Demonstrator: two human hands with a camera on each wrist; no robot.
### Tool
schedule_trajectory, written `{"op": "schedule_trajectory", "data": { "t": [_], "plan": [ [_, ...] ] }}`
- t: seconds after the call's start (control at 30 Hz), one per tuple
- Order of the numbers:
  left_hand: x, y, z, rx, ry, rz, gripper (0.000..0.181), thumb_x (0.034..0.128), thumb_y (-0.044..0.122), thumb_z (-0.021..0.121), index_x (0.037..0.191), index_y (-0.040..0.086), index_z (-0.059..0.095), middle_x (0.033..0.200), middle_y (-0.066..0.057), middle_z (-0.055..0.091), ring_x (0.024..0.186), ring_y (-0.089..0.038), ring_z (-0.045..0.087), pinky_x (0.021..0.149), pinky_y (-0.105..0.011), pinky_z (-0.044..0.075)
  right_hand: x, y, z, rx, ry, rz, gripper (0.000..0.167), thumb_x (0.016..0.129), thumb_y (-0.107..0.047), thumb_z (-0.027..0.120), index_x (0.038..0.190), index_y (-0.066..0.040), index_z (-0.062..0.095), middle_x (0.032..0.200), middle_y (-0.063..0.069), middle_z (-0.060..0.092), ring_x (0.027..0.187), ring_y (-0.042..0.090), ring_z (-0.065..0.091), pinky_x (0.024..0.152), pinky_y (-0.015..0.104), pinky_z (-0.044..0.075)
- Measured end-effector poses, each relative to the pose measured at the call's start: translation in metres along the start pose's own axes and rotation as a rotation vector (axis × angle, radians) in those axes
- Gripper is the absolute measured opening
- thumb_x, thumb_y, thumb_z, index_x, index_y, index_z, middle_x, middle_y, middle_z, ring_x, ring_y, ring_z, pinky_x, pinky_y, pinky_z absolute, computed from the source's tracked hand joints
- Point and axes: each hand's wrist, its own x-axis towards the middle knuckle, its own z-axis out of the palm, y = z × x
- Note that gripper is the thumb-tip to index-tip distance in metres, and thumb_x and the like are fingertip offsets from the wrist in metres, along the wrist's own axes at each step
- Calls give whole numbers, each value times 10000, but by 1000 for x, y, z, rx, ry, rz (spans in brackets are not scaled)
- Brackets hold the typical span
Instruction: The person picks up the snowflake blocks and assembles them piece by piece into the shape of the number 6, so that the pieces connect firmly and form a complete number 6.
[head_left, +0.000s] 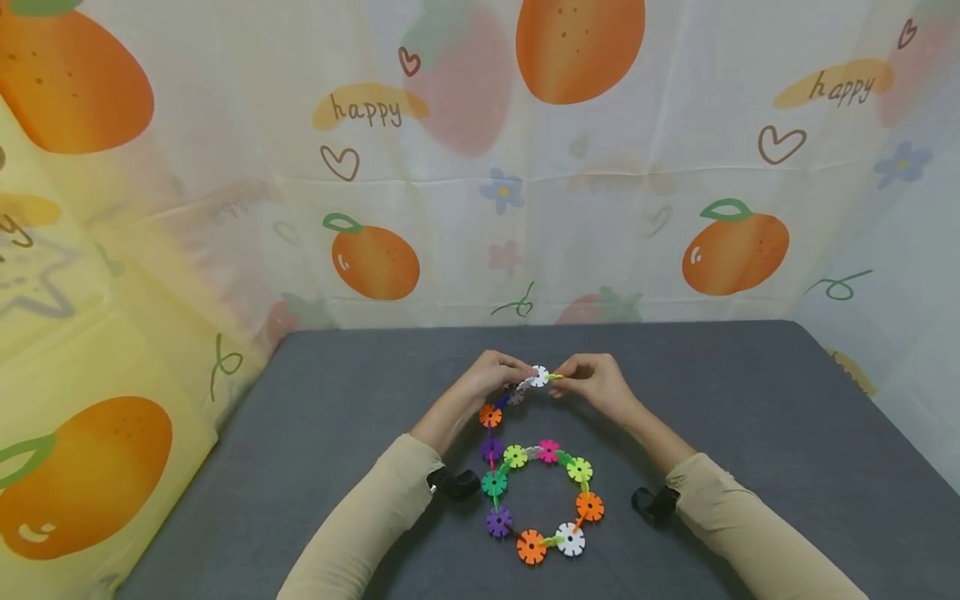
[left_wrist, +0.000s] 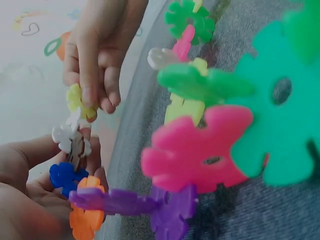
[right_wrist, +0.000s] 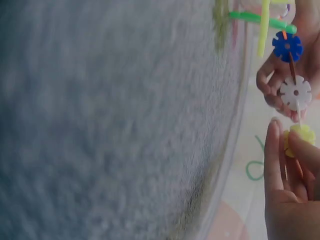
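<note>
A chain of slotted plastic snowflake discs runs from a ring on the table up to both hands. At its raised end, the right hand (head_left: 597, 385) pinches a yellow disc (right_wrist: 304, 140) between thumb and fingers. That disc adjoins a white disc (head_left: 539, 377). My left hand (head_left: 487, 375) holds the chain by the white disc, its fingers partly hidden behind the pieces. Below it hang a blue disc (left_wrist: 65, 176) and an orange disc (head_left: 491, 416). A purple disc (head_left: 492, 449) leads down toward the ring, beside a teal-green disc (head_left: 494, 483).
The ring includes a pink disc (head_left: 549, 451), a yellow-green disc (head_left: 580, 469) and a lower orange disc (head_left: 532, 547), lying between the forearms. It rests on a dark grey table (head_left: 337, 400). A fruit-printed curtain (head_left: 465, 250) hangs behind and at the sides.
</note>
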Motion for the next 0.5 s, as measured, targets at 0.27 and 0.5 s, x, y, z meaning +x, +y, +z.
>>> {"op": "schedule_trajectory", "data": {
  "t": [0.27,0.5],
  "plan": [
    [-2,-1,2,-24,37,-15,218,912,190,670,1011,21,765,1151,-123,713,914,-148,612,745,-238,502,-4,-5,5,-48,52,-38,80,867,34,680,899,107,674,953,308,689,750,357,709,724,471,597],
    [-1,1,7,-110,39,-62,248,904,198,684,1059,17,751,1174,-124,704,914,-145,602,711,-214,493,-6,6,5,204,92,141,204,896,-59,681,1016,105,662,959,93,747,808,200,746,846,461,584]
  ]
}}
